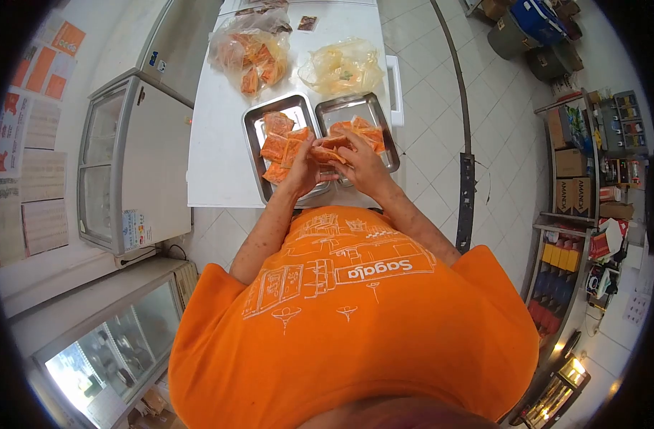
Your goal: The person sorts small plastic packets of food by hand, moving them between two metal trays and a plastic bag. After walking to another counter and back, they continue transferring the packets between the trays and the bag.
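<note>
Between my two hands, over the inner edges of two metal trays, is a flat orange packet (330,149) in clear wrap. My left hand (305,170) grips it from the left, and the fingers of my right hand (364,169) are closed on its other side. Several similar orange packets (274,147) lie in the left tray (252,129), some under my left hand. More orange packets (370,136) rest in the right tray (381,118), partly covered by my right hand. What exactly is inside the wraps I cannot make out.
Behind the left tray, a clear plastic bag (227,53) holds more orange packets. A crumpled yellowish bag (341,68) sits behind the right tray, and a small dark packet (307,23) lies farther back on the white table (216,164). A freezer (151,157) stands left; shelves (566,222) stand right.
</note>
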A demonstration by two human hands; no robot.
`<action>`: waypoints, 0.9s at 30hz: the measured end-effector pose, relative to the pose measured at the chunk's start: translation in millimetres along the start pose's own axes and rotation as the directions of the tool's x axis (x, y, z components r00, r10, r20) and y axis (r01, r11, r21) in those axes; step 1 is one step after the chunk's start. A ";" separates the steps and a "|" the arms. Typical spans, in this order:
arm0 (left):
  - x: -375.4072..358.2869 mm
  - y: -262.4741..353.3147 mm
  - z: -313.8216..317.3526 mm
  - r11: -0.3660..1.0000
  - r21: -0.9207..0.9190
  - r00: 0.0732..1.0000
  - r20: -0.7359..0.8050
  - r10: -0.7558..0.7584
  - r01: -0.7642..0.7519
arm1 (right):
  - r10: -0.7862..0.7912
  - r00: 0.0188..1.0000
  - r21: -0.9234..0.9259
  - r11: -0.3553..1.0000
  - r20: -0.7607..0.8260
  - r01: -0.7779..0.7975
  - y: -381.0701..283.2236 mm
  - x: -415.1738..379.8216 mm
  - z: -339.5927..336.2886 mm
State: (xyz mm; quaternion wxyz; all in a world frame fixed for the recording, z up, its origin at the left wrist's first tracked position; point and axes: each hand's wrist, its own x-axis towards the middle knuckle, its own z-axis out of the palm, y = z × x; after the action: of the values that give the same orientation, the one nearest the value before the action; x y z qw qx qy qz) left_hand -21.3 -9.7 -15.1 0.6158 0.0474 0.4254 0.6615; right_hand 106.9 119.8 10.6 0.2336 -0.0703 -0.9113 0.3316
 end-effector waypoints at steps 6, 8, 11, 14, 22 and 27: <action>7.3 -7.1 -5.1 0.991 -0.029 0.966 0.220 0.133 -0.130 | -0.069 0.997 -0.055 0.996 -0.045 0.067 1.3 -5.2 -23.4; 17.0 -11.9 -8.3 0.983 -0.130 0.948 0.274 0.161 -0.129 | -0.089 0.993 -0.014 0.996 -0.079 0.088 11.4 -11.6 -19.3; 19.6 2.4 8.8 0.959 -0.281 0.956 0.268 0.116 -0.038 | -0.243 0.953 -0.158 0.964 -0.180 0.215 21.3 -13.1 -25.3; 43.0 -9.2 -0.7 0.951 0.263 0.985 0.096 0.140 -0.161 | -0.235 0.952 -0.339 0.927 -0.197 0.159 20.4 -17.5 -39.1; 35.7 -12.0 40.1 0.863 0.193 0.871 0.271 0.411 -0.467 | 0.008 0.971 -0.343 0.935 -0.241 -0.093 17.2 -23.4 -43.2; 18.3 13.4 55.3 0.874 0.230 0.892 0.265 0.367 -0.428 | -0.137 0.979 0.009 0.990 -0.154 0.140 -12.7 4.9 -50.0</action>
State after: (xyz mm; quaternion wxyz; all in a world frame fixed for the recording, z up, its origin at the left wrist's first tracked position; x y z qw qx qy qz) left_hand -3.6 35.5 19.8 0.4946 0.2920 0.4278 0.6979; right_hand 126.6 140.1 54.1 0.3258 -0.0296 -0.8902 0.3171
